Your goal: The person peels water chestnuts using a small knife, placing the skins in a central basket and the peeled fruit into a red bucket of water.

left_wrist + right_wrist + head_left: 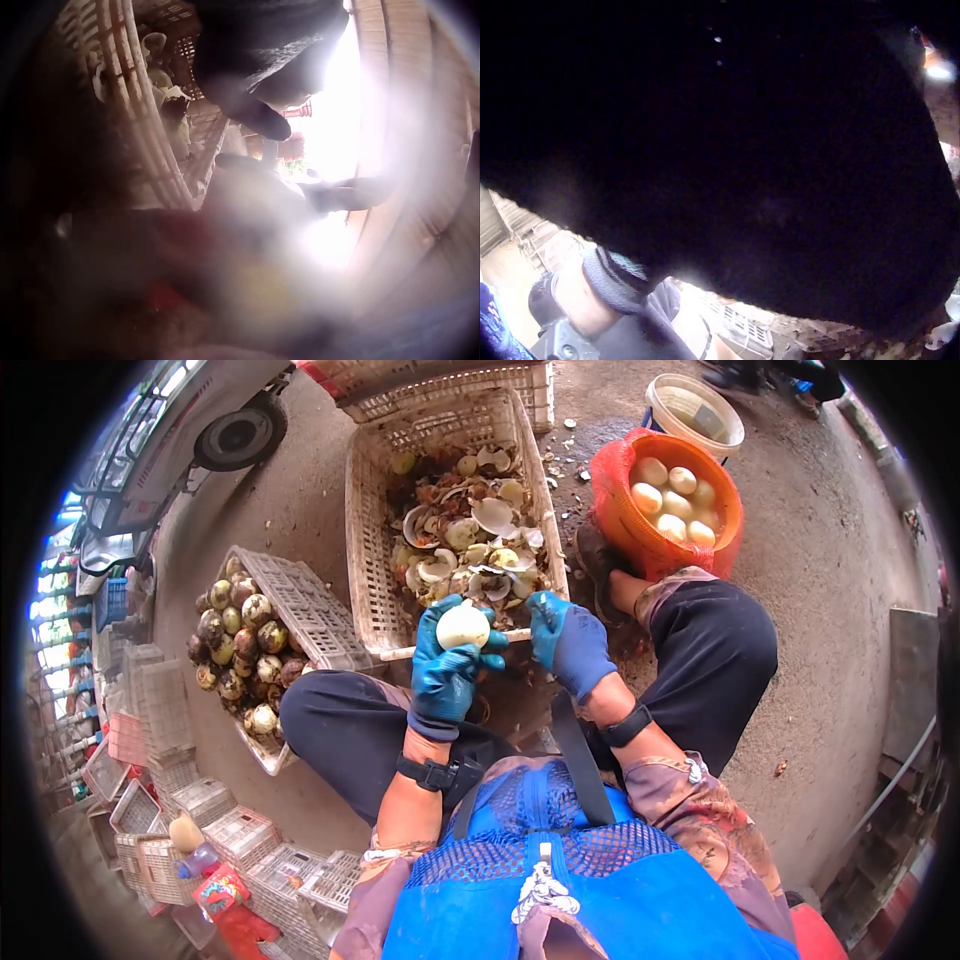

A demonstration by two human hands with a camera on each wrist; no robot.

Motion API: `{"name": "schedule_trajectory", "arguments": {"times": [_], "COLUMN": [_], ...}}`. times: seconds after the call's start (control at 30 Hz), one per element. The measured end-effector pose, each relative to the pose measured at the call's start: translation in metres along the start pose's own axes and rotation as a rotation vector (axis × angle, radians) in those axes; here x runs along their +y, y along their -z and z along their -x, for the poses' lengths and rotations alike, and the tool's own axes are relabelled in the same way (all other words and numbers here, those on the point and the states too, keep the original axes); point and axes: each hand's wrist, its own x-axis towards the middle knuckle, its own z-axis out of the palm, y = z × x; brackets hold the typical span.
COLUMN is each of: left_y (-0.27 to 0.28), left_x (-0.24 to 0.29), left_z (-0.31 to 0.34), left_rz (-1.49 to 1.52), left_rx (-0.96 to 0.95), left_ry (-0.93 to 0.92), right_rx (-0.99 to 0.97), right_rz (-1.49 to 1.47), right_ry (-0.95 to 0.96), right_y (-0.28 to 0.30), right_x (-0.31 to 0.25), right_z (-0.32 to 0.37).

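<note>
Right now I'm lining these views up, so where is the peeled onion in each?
Head: peeled onion near centre, held in the gloved left hand.
Left wrist: apparently the pale, blurred shape near centre, below dark fingers.
Right wrist: not visible; a dark mass fills most of it.
Shared landmark: left glove, only its cuff showing in right wrist, lower left.

from above, the head view looked down, sharing the pale slatted plastic crate (372, 585) with the close left wrist view, while the right wrist view, mostly blocked by a near black shape (742, 165), faced a blue-grey knitted cuff (610, 282).
</note>
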Motion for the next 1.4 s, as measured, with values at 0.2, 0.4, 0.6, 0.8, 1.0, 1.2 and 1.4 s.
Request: {"name": "schedule_trajectory", "arguments": {"times": [0.2,0.4,0.6,0.8,1.0,1.2,1.4], "left_y": [0.009,-0.034,-0.105,-0.190,-0.128,-0.051,0.092], "left_x": [-0.003,-0.003,-0.042,-0.093,-0.022,0.168,0.277], "left_z": [-0.006,-0.037,-0.144,-0.229,-0.212,-0.133,-0.005], "left_rz": [0.566,0.118,0.141,-0.073,-0.068,-0.193,-0.202], "left_rx": [-0.152,0.133,-0.127,0.003,-0.181,-0.168,0.181], "left_ry": [0.342,0.421,0.525,0.456,0.559,0.243,-0.173], "right_rx": [0.050,0.444,0.901,0.723,0.377,0.171,-0.042], "right_rz": [-0.780,-1.362,-1.414,-1.322,-1.402,-1.359,-1.081], "right_ry": [-0.182,-0.013,0.043,-0.063,-0.083,-0.069,-0.132], "right_y": [0.000,0.119,0.178,0.156,0.127,0.086,0.048], "right_x": [0.024,0.007,0.040,0.054,0.055,0.044,0.040], "right_z": [-0.006,0.010,0.029,0.019,0.011,0.008,0.000]}}
